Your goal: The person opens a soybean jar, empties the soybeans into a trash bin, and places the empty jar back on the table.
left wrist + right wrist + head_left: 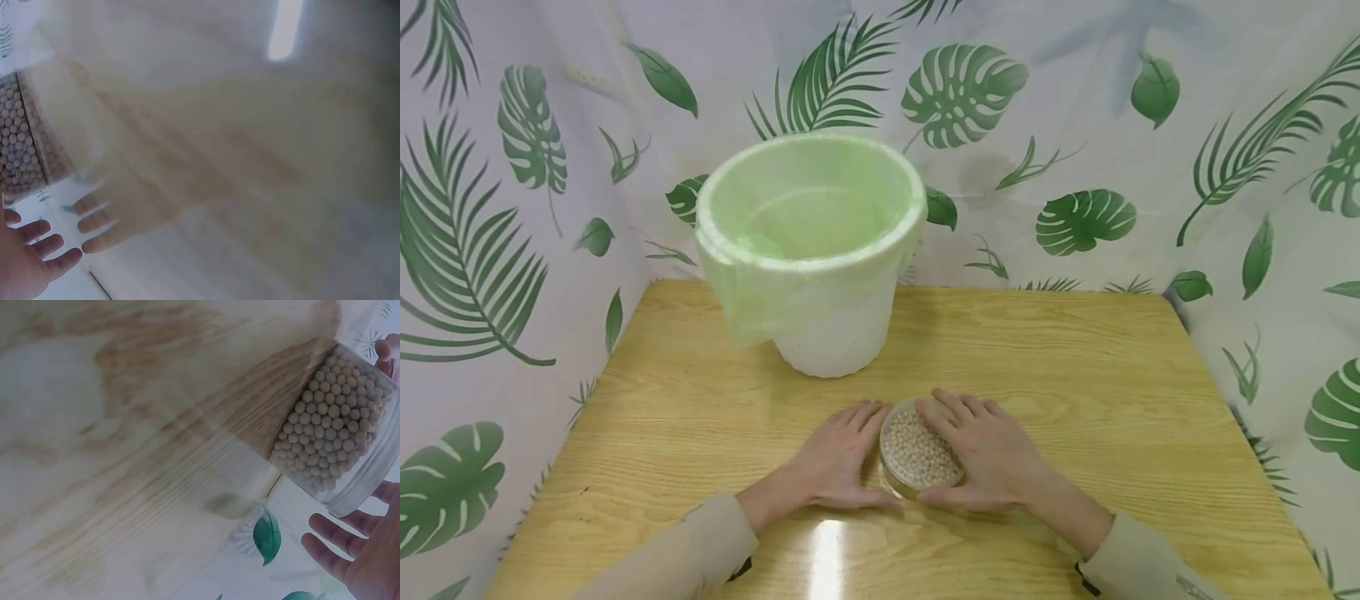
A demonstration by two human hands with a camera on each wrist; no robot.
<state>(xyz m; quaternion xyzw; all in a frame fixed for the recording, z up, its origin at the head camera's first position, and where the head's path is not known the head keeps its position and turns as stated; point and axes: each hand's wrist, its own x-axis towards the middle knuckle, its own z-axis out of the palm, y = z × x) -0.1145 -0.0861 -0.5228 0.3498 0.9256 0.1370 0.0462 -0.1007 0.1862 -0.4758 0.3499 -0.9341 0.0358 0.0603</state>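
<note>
A clear round jar (917,450) full of pale round beans stands upright on the table between both hands. In the right wrist view the jar (337,419) shows its transparent wall and lid edge. My left hand (842,458) is by the jar's left side, fingers extended and thumb toward its near edge; the left wrist view shows this hand (31,256) with spread fingers. My right hand (992,454) lies along the right side, its index finger over the top and the thumb by the near edge. In its wrist view the right hand (369,550) has fairly straight fingers.
Behind the jar, toward the left, stands a white bucket (842,333) lined with a thin green bag (752,292). White sheeting (985,183) with green leaf prints surrounds the back and sides of the wooden table (1075,375).
</note>
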